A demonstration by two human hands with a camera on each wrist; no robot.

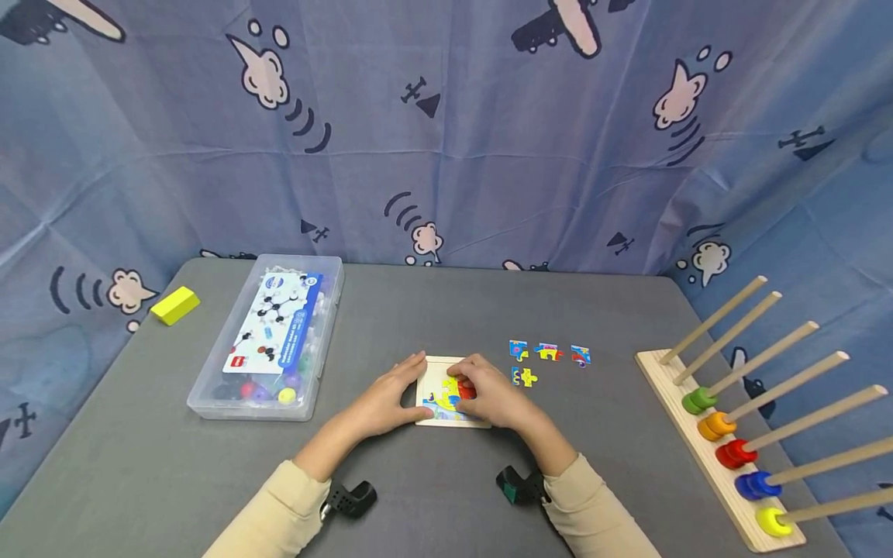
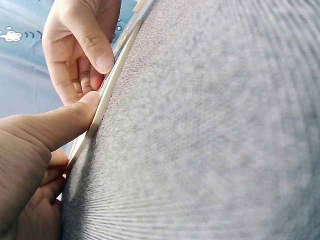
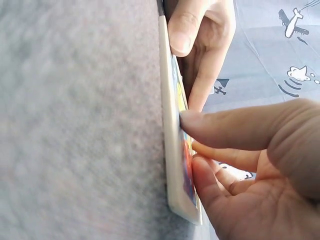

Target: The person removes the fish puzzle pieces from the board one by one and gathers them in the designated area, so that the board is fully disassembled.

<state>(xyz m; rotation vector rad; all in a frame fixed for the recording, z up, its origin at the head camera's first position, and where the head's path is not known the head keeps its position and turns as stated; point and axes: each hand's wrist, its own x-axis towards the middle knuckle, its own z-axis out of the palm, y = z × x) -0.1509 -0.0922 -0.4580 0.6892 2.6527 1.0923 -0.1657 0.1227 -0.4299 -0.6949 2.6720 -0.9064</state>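
A small wooden jigsaw tray (image 1: 432,373) lies on the table, partly filled with yellow, blue and red picture pieces. My left hand (image 1: 382,399) holds the tray at its left side, thumb on the near rim and fingers stretched towards the far corner. Over the right half, my right hand (image 1: 497,394) has its thumb and fingers bent around a red puzzle piece (image 3: 187,162) at the tray's surface. The fingers partly cover that piece in the head view. Several loose puzzle pieces (image 1: 548,353) lie to the right of the tray.
A clear plastic case (image 1: 317,341) with a molecule-model label stands at the left, a yellow block (image 1: 175,305) beyond it. At the right is a wooden peg stand (image 1: 698,434) with coloured rings and long slanting pegs. A patterned curtain (image 1: 474,178) hangs behind the grey table (image 1: 418,496).
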